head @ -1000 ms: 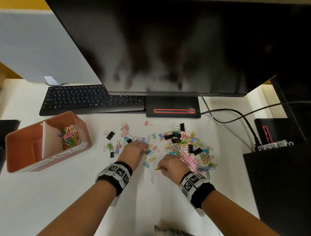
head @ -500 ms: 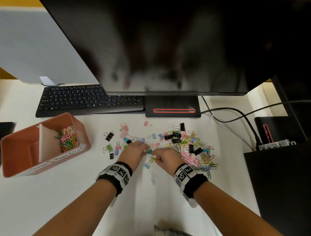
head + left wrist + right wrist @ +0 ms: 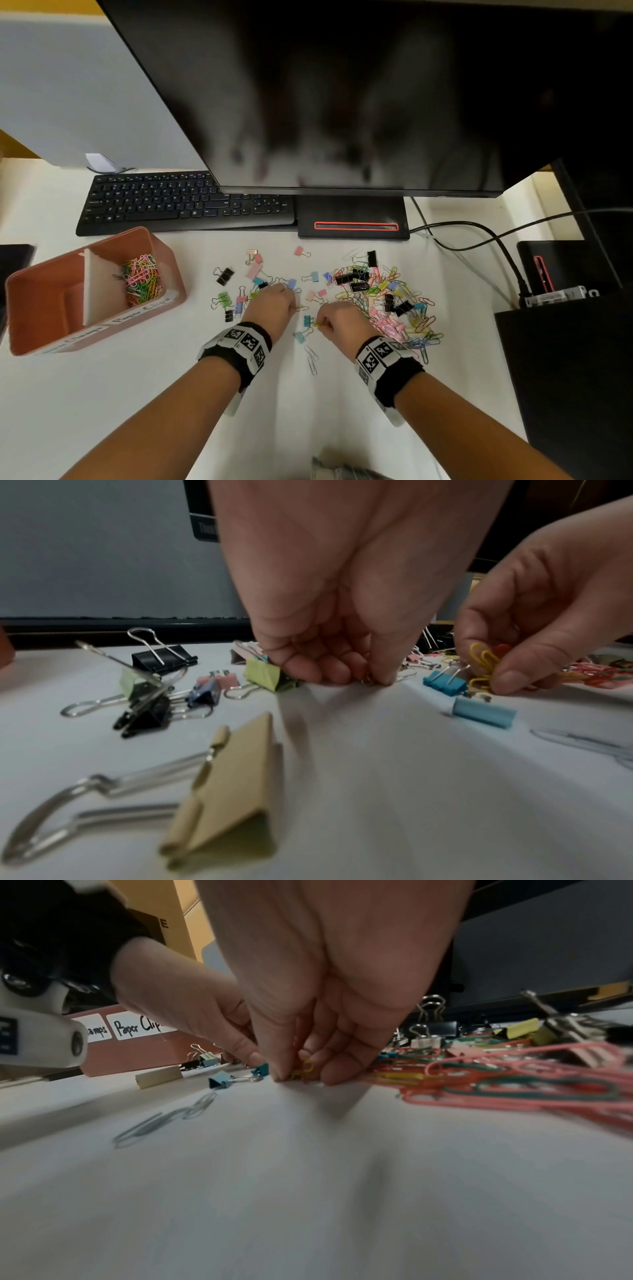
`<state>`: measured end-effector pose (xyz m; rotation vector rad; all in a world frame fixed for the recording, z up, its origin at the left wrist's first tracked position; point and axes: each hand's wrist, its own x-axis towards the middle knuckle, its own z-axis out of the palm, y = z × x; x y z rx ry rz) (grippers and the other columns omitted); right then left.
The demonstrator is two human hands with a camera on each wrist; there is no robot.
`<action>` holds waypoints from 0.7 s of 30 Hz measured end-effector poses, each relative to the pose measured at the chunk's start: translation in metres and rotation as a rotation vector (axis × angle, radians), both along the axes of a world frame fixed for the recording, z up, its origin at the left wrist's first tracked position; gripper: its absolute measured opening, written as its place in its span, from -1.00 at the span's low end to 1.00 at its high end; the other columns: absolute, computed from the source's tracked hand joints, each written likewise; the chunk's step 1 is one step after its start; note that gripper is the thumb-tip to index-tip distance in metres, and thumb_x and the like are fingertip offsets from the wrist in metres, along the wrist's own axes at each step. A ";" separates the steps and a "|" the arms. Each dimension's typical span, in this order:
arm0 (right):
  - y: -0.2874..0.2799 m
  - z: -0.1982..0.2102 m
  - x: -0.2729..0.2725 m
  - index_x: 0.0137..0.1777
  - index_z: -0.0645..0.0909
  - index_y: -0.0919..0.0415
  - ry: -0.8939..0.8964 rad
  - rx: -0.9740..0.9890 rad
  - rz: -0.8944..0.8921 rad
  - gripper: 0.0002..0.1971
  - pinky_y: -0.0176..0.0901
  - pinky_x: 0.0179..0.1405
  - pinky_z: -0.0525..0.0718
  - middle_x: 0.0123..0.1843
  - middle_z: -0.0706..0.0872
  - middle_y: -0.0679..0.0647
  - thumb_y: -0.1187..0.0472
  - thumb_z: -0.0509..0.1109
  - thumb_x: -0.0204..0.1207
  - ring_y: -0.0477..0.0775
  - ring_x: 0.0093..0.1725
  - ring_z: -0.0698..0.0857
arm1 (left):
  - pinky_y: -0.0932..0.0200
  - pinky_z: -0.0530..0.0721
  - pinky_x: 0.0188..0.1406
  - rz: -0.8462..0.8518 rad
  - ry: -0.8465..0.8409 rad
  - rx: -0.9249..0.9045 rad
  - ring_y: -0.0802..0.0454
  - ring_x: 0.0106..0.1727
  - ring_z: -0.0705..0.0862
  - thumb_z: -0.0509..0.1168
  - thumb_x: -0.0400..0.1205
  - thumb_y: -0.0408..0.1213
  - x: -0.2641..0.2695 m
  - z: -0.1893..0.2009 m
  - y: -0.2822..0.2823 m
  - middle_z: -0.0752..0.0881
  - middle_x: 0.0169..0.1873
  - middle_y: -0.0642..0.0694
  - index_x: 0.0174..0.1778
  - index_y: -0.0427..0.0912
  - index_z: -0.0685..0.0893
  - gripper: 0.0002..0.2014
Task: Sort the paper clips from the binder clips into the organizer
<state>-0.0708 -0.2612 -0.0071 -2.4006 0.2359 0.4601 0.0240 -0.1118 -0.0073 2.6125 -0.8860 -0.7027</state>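
We are gathering paper clips by the handful: our right hand (image 3: 337,317) is bunching yellow and orange clips (image 3: 481,660) in curled fingers, our left hand (image 3: 270,306) pinching something small against the desk (image 3: 137,394), saving trips to the organizer (image 3: 30,294), whose right compartment holds paper clips (image 3: 142,279).

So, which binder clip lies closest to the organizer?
The black binder clip that lies alone at the left edge of the scatter, nearest the pink organizer. The other black ones sit in the pile to the right.
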 end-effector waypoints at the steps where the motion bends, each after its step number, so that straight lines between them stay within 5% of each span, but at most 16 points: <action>1: -0.002 0.000 -0.003 0.06 0.65 0.26 0.003 0.005 -0.014 -0.84 -0.17 -0.04 0.56 0.00 0.73 0.21 0.30 0.30 0.54 0.17 0.01 0.67 | 0.08 0.59 -0.04 -0.009 0.000 0.015 -0.09 -0.05 0.59 0.15 0.63 -0.31 0.000 0.001 0.001 0.60 -0.16 -0.10 -0.16 -0.22 0.62 -0.84; 10: -0.010 -0.002 -0.031 0.17 0.65 0.23 0.061 0.076 -0.012 -0.76 -0.16 0.08 0.62 0.05 0.72 0.19 0.26 0.38 0.52 0.10 -0.02 0.64 | 0.20 0.42 -0.25 -0.002 -0.018 -0.146 0.03 -0.25 0.46 0.27 0.57 -0.33 -0.014 0.006 0.021 0.48 -0.33 0.00 -0.24 -0.20 0.59 -0.92; 15: 0.015 0.002 -0.036 0.31 0.57 0.22 0.080 0.136 0.013 -0.65 -0.24 0.07 0.52 0.05 0.72 0.18 0.25 0.38 0.52 0.10 -0.01 0.63 | 0.11 0.57 -0.27 -0.017 -0.032 -0.215 0.04 -0.30 0.48 0.33 0.54 -0.31 -0.037 0.005 0.043 0.55 -0.34 -0.03 -0.24 -0.19 0.61 -0.94; 21: 0.037 -0.006 -0.030 0.21 0.61 0.26 0.155 0.007 0.018 -0.74 0.03 0.20 0.59 0.18 0.61 0.26 0.25 0.32 0.54 0.28 0.17 0.61 | 0.08 0.58 -0.21 -0.011 0.028 -0.140 0.02 -0.28 0.51 0.30 0.55 -0.24 -0.058 -0.007 0.065 0.51 -0.32 0.03 -0.22 -0.13 0.60 -0.93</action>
